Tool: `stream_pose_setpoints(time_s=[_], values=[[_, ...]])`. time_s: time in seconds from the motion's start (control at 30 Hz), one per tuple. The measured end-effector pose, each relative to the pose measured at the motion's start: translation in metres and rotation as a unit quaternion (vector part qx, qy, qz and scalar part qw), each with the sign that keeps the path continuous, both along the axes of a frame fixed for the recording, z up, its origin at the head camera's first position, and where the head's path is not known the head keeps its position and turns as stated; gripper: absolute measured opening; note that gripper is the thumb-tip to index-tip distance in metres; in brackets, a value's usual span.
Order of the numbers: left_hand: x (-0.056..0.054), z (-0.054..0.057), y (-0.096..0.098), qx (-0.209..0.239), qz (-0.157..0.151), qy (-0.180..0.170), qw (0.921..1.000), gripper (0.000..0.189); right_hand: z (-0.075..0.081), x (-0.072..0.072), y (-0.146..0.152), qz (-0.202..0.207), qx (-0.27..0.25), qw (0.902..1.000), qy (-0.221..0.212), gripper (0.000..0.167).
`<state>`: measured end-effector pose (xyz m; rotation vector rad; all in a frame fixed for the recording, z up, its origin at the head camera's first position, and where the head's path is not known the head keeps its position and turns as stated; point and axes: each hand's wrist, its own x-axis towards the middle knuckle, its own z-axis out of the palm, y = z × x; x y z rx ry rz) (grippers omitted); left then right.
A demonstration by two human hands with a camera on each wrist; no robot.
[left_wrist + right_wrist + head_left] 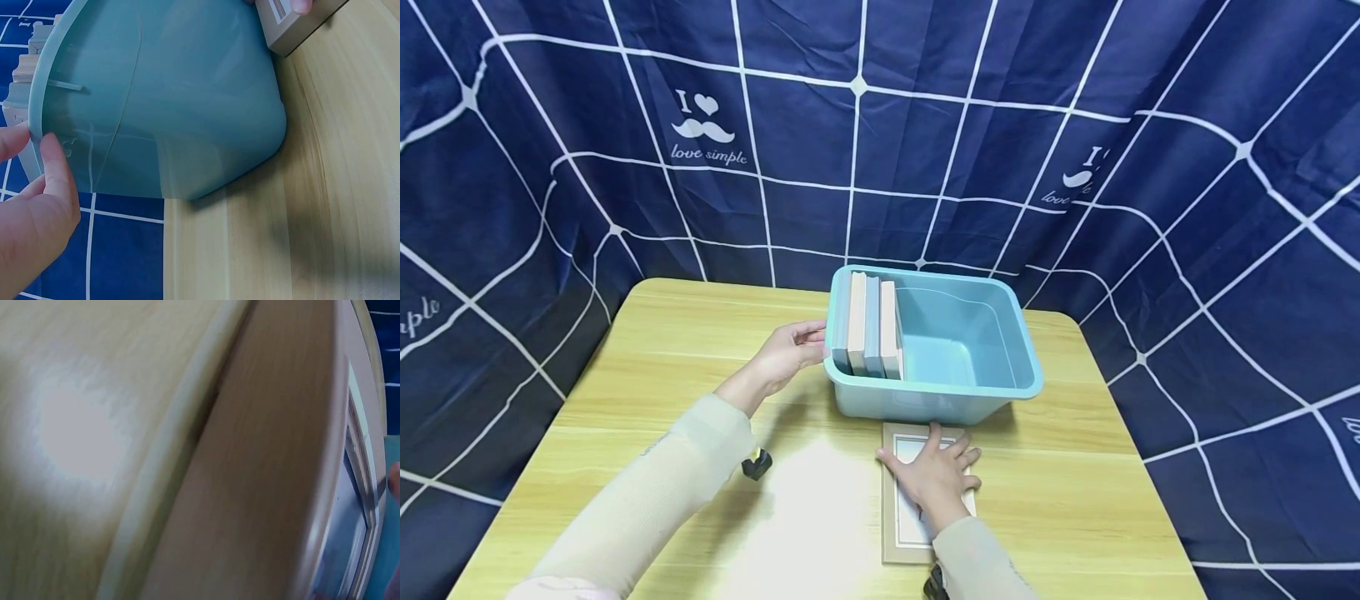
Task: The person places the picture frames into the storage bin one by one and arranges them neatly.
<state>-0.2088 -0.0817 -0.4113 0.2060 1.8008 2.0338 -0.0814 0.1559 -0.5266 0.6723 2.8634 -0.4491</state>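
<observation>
A light blue plastic bin [936,400] stands on the table, with several books [872,325] upright against its left wall. At that wall my left hand [778,358] pinches the rim between thumb and fingers, shown closely in the left wrist view, where the hand [40,212] is beside the bin's side [169,94]. In front of the bin lies a thick beige, book-shaped box [891,500] with a white framed panel. My right hand [936,475] rests across it, fingers spread, the thumb at its left edge. The right wrist view shows the box's brown side [250,456] up close.
The wooden table [700,325] has rounded back corners and a bright glare spot near the front. Dark blue cloth [805,125] with white lines hangs behind and along both sides. Small black objects [757,464] are attached at the wrists.
</observation>
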Motion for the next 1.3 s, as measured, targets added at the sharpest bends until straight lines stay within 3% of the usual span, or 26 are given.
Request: stream_pose_setpoints(time_s=[0.8,1.3], values=[[0.0,-0.001,-0.002,-0.001,-0.006,0.012,0.9999,0.054,-0.004,-0.007,-0.006,-0.035,-0.008,0.9992,0.017,0.13],[-0.001,-0.003,-0.002,-0.003,-0.007,0.011,0.9999,0.054,0.009,0.002,0.0,-0.014,-0.02,0.9994,0.025,0.122]])
